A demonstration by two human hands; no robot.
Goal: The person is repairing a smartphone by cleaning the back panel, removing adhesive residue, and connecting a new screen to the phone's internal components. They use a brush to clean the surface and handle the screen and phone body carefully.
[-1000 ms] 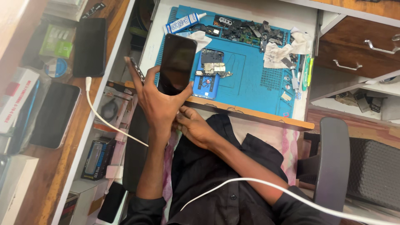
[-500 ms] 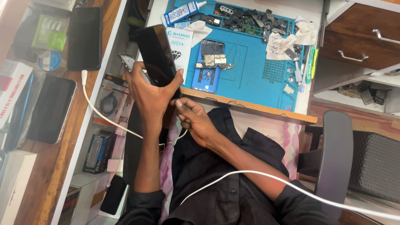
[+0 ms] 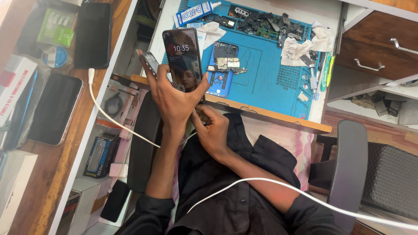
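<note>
Left hand (image 3: pixel 174 102) has its fingers wrapped around a black smartphone (image 3: pixel 183 58), holding it upright in the upper middle of the frame, screen lit and facing the camera. Right hand (image 3: pixel 213 130) sits just below, fingers pinched at the phone's bottom edge where a white cable (image 3: pixel 270 185) seems to run. Behind is a blue repair mat (image 3: pixel 270 87) on the surface, with phone parts and a glue tube (image 3: pixel 193 13).
</note>
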